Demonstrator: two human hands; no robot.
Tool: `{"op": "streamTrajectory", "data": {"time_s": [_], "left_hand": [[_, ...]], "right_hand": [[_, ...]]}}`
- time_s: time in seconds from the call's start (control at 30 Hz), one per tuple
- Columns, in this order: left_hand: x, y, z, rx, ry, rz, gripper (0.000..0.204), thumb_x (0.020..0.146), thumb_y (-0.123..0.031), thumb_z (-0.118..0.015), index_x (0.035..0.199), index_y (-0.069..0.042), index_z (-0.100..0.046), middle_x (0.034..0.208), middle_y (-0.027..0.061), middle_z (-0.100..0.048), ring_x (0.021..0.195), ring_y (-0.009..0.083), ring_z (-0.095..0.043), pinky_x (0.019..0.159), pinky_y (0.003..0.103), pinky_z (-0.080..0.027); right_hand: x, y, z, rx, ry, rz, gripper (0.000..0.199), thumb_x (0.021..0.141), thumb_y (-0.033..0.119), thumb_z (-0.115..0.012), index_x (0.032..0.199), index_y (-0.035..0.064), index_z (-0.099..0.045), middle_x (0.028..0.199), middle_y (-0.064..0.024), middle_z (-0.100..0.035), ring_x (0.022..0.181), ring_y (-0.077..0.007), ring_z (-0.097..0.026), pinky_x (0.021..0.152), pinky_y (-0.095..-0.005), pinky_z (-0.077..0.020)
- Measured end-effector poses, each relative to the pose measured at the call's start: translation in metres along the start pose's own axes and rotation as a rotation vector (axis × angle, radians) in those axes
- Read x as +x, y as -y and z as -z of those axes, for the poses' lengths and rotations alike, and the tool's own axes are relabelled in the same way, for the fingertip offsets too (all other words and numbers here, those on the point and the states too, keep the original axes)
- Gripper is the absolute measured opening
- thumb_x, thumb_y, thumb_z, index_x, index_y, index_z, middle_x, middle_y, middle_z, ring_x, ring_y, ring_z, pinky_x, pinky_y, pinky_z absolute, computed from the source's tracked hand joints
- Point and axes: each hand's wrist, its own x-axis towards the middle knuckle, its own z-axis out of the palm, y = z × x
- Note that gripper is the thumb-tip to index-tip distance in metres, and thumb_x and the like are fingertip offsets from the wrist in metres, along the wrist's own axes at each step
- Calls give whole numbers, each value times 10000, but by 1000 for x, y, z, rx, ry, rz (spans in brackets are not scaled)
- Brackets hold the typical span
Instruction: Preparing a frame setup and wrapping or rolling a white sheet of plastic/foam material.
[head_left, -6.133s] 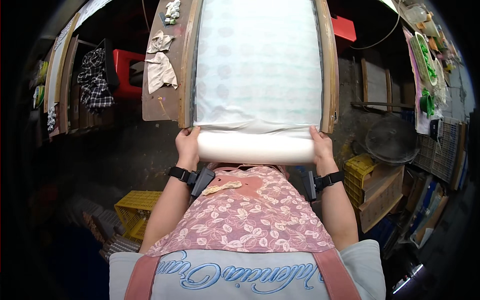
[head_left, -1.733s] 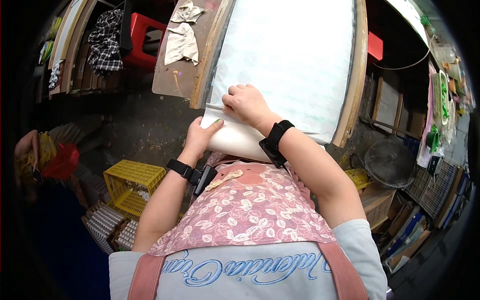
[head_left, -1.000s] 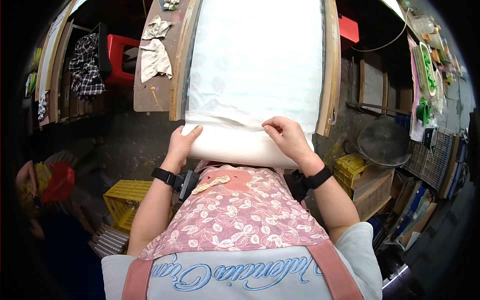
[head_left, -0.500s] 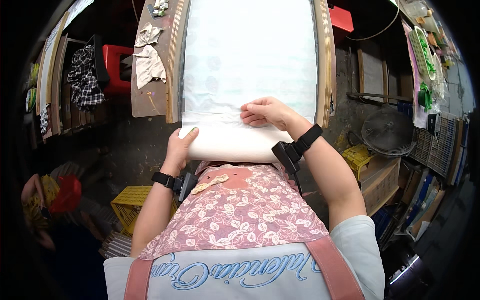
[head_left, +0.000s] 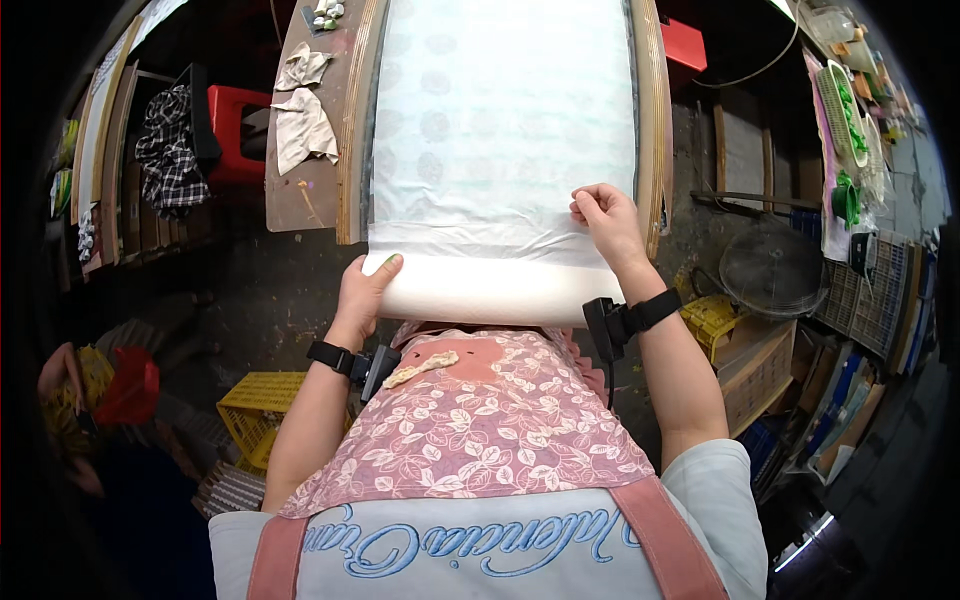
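Note:
A thick white roll point(head_left: 490, 288) lies crosswise at the near end of a long board, right in front of my apron. From it a thin, whitish, see-through sheet point(head_left: 500, 120) runs away over the board, with faint round grey marks showing through on the left. My left hand point(head_left: 366, 298) grips the roll's left end, thumb on top. Over the sheet's right side is my right hand point(head_left: 608, 222), its fingers curled in and thumb close to them. Whether it pinches any of the sheet is hidden. Wrinkles in the sheet fan out beside those fingers.
Wooden rails point(head_left: 652, 120) edge the board. Crumpled cloths point(head_left: 304, 128) lie on a side table at left, near a red stool point(head_left: 232, 135). Yellow crates point(head_left: 255, 410) and a floor fan point(head_left: 772, 265) stand on the floor. Another person point(head_left: 75, 385) is at the lower left.
My right hand has slid to the right across the sheet, from its middle toward the right rail, and its fingers have curled in. My left hand keeps its grip on the roll.

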Motion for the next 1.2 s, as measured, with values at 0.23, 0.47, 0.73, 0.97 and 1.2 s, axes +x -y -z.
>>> {"op": "streamTrajectory", "data": {"time_s": [0.23,0.47,0.73,0.97,1.2], "left_hand": [[4,6,-4,60,-52,-55,393,735,-218,-647,978,48,-493,870,113,-570,735,164,-553,639,281,-452],[17,17,-3,117,-29,-89,453,725,-298,-651,988,41,-505,893,113,-571,762,159,-548,668,281,-442],[22,30,4,258,-16,-143,528,720,-348,-648,1025,49,-482,934,122,-563,859,165,-524,754,282,-403],[24,8,-20,284,-207,-154,618,713,-412,-632,1085,44,-443,1095,148,-480,948,197,-481,809,292,-373],[35,15,-12,86,-179,-39,625,787,-447,-517,1119,74,-423,1104,137,-476,992,193,-442,851,289,-334]], "right_hand": [[-29,-11,-3,212,89,-247,168,814,158,-521,824,-6,-559,754,-60,-582,662,-114,-548,611,-236,-453],[-98,-57,8,-111,-466,97,137,786,123,-528,829,-8,-525,764,-87,-541,675,-200,-528,617,-293,-429],[-85,-66,-9,-143,-659,-168,723,683,377,-655,1155,-61,-327,1041,-187,-443,940,-268,-464,835,-352,-368],[-47,-73,-28,-145,-660,-292,862,564,511,-688,1155,-28,-366,1146,-237,-419,1083,-369,-395,911,-436,-302],[-35,-83,-7,175,-684,-311,629,635,489,-656,957,-40,-548,882,-170,-593,864,-315,-549,818,-394,-385]]}}
